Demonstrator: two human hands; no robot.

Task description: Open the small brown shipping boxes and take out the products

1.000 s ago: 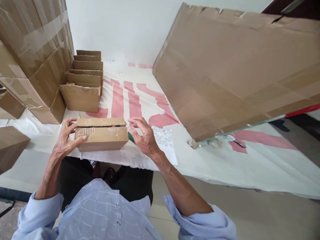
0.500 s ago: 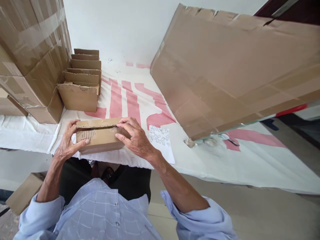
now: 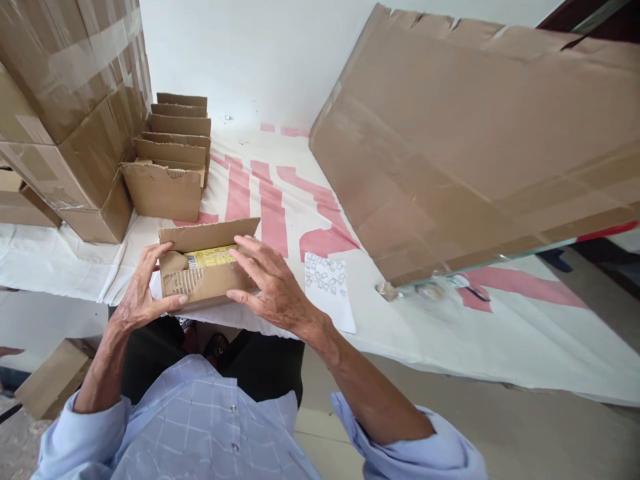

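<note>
**Small cardboard box, lid up, held at the near edge of the counter**

Small cardboard box sits at the near edge of the counter, in front of the person. Its lid flap stands raised toward the far side. Inside, a yellow printed packet shows, with a barcode at its left end. Rest of the contents hidden by the hands.

Left hand grips the box's left end: thumb along the near face, fingers curled over the top corner. Right hand grips the right end, fingers spread over the open top and near face. Both hands grasping the box, neither clenched shut.

Progress, judged from how things lie: box is opened and contents exposed; nothing lifted out, packet lies inside.

Just right of the box, a white sheet printed with rows of small marks lies flat on the counter cloth, which is white with broad red strokes. Farther right, some small clear items, too blurred to identify.

Far left: a row of similar small boxes standing one behind another, nearest with its torn flap open. Left of these, a stack of large taped cartons. A large flat cardboard sheet leans over the right side. Another carton on the floor, near left.
</note>
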